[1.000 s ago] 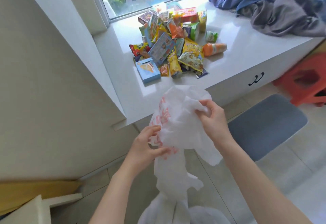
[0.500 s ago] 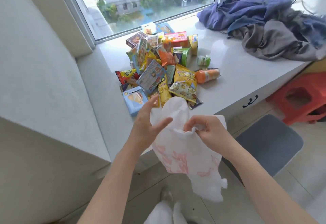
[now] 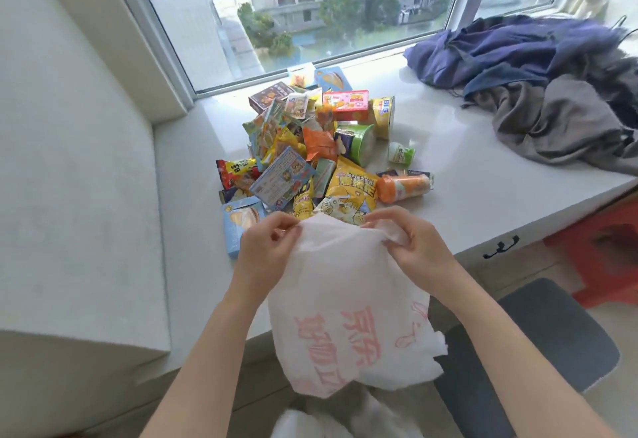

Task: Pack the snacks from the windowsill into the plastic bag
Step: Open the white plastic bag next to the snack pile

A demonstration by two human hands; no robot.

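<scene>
A white plastic bag (image 3: 345, 303) with pink print hangs over the front edge of the windowsill (image 3: 483, 168). My left hand (image 3: 266, 251) pinches the bag's top edge on the left. My right hand (image 3: 411, 240) grips the top edge on the right. Just beyond the bag lies a pile of snacks (image 3: 310, 147): several colourful packets, boxes and cups. A light blue box (image 3: 240, 227) lies beside my left hand, and an orange bottle (image 3: 402, 187) lies on its side at the pile's right.
A heap of blue and grey clothes (image 3: 538, 85) covers the windowsill's right end. A grey stool seat (image 3: 552, 341) stands below on the right, a red plastic stool (image 3: 611, 258) behind it. A white ledge (image 3: 69, 196) rises at the left. A drawer handle (image 3: 500, 247) shows under the sill.
Both hands have lifted the bag up to the windowsill edge and drawn its top edge out between them. The view has moved closer to the snacks.
</scene>
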